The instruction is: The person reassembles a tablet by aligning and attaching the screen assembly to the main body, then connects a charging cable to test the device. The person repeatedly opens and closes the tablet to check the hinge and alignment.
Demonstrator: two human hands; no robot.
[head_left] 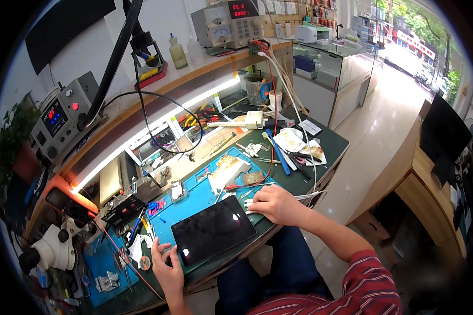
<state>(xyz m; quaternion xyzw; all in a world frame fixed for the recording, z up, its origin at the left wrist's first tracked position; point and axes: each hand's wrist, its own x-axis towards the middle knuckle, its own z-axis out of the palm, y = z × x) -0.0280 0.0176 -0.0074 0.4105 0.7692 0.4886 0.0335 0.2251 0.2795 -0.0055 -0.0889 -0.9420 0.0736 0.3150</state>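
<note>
Though the tablet [214, 229] looks whole, work seems unfinished, the left hand [167, 262] loosely open beside it, the right hand [274, 203], grip unclear.

Lit digits [239, 10] show on the power supply [220, 32] and control unit [64, 125].

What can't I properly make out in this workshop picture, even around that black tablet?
All in the head view:
Black tablet: underside hidden by the tablet itself.
Right hand: its own fingers hide whether it grips anything.
Left forearm: cut off by the lower edge.
Street outside: glare washes out detail.
</note>
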